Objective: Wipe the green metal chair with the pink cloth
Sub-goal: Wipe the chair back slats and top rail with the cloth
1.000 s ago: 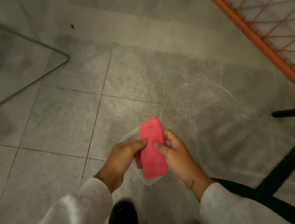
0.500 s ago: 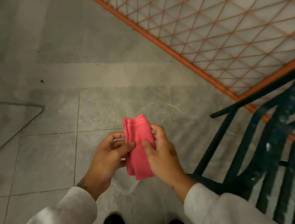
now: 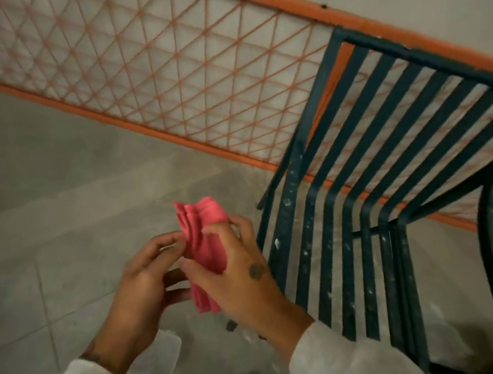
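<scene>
I have the pink cloth (image 3: 201,227) folded into a thick pad between both hands, over the floor (image 3: 48,220) just beside the green metal chair (image 3: 368,199). My left hand (image 3: 140,289) pinches one edge, and my right hand (image 3: 244,281) has its fingers (image 3: 215,229) curled round the other. The cloth looks soft, light and limp, so I judge it best bunched in one palm. The chair looks rigid and is speckled with pale spots, so I would press firmly along each slat.
</scene>
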A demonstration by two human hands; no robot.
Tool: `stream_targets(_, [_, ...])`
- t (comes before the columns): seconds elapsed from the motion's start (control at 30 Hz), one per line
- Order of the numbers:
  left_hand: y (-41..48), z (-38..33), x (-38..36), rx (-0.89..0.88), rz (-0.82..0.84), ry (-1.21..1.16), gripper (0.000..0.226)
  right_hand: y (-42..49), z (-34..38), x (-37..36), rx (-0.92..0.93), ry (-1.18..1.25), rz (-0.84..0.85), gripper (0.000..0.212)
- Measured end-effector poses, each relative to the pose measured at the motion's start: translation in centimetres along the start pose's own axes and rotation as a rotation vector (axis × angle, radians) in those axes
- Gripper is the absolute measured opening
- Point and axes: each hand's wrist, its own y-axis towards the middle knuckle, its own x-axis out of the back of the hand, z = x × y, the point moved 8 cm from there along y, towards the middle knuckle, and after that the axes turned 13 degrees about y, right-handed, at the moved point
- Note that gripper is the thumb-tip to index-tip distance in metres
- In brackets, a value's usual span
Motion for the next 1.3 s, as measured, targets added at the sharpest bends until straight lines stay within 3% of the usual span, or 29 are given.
stream_targets(0.1, [-0.4, -0.3, -3.9, 0.048, 0.143, -0.008, 0.032, -1.3, -2.0, 2.7, -0.108, 0.046, -0.003, 0.060])
stream_targets(0.2, [-0.7, 0.3, -7.2, 0.096, 0.282, 0.006, 0.035, -2.3, -4.2, 5.6, -0.177, 0.128, -0.064, 0.034])
stream_targets(0.3, [0.1, 1.8, -8.6, 0.111, 0.274, 0.064, 0.030, -3.2, -6.2, 8.5, -0.262, 0.225, -0.152, 0.023])
stream_targets(0.47, [1.3, 6.5, -7.9, 0.108, 0.223, 0.344, 0.024, -6.2, -8.8, 11.9, -0.290, 0.426, -0.381, 0.043])
stream_targets(0.63, [1.7, 10.7, -7.0, 0.123, 0.295, 0.510, 0.034, -11.0, -12.3, 11.5, -0.352, 0.515, -0.532, 0.039])
stream_targets(0.77, [2.2, 11.9, -8.2, 0.051, 0.402, 0.581, 0.042, -12.3, -13.4, 9.5, -0.276, 0.396, -0.502, 0.044])
stream_targets(0.9, [2.8, 12.9, -8.9, 0.161, 0.396, 0.339, 0.027, -10.9, -12.1, 6.6, -0.061, 0.025, -0.329, 0.060])
stream_targets(1.0, [3.8, 13.7, -9.0, 0.182, 0.379, 0.275, 0.034, -9.5, -13.6, 4.6, 0.021, -0.276, -0.221, 0.067])
stream_targets(1.07, [4.5, 14.5, -9.0, 0.194, 0.380, 0.253, 0.045, -9.2, -14.9, 3.4, 0.064, -0.458, -0.176, 0.058])
stream_targets(1.2, [5.8, 14.9, -9.7, 0.249, 0.478, 0.228, 0.069, -10.8, -18.1, 0.1, 0.100, -0.554, -0.029, 0.032])
stream_targets(1.3, [6.2, 15.4, -9.5, 0.216, 0.499, 0.288, 0.072, -11.6, -21.1, -1.3, -0.054, -0.466, 0.040, 0.037])
